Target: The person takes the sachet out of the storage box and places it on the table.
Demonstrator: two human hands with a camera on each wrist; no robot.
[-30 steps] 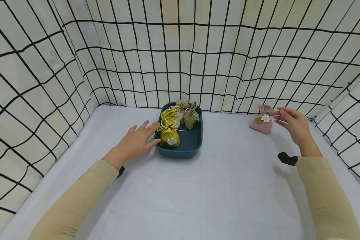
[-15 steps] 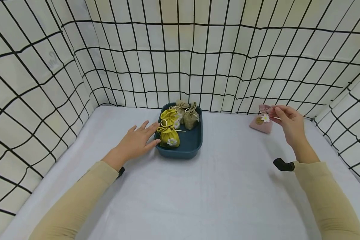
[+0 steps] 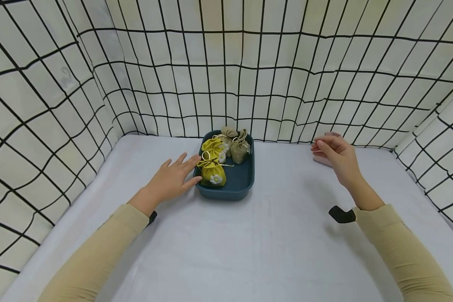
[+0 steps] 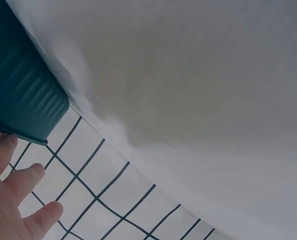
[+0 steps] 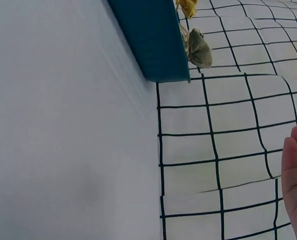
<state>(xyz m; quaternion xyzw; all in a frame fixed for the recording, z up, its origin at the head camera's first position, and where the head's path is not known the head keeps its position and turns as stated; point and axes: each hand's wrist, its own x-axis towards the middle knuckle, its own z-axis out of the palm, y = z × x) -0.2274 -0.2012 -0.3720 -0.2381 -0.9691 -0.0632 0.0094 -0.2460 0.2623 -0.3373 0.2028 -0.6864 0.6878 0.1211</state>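
A dark teal tray (image 3: pixel 241 184) stands on the white table and holds two yellow pouches (image 3: pixel 212 172) with daisy trims and two olive pouches (image 3: pixel 240 150). My left hand (image 3: pixel 173 176) lies flat on the table, its straight fingers touching the tray's left rim (image 4: pixel 18 95). My right hand (image 3: pixel 334 155) hovers right of the tray with its fingers curled round a pink pouch (image 3: pixel 334 134). Only slivers of that pouch show above and below the fingers. In the right wrist view the tray's wall (image 5: pixel 148 35) and one olive pouch (image 5: pixel 198 47) show beside my fingers (image 5: pixel 296 185).
White sheets with a black grid (image 3: pixel 226 75) wall the table in on the left, back and right. Bare white tabletop (image 3: pixel 230 251) stretches from the tray toward me. Black wrist straps (image 3: pixel 341 214) sit at both beige sleeves.
My right hand closed on the pink pouch at the back right and carried it left toward the tray. The left hand stayed against the tray.
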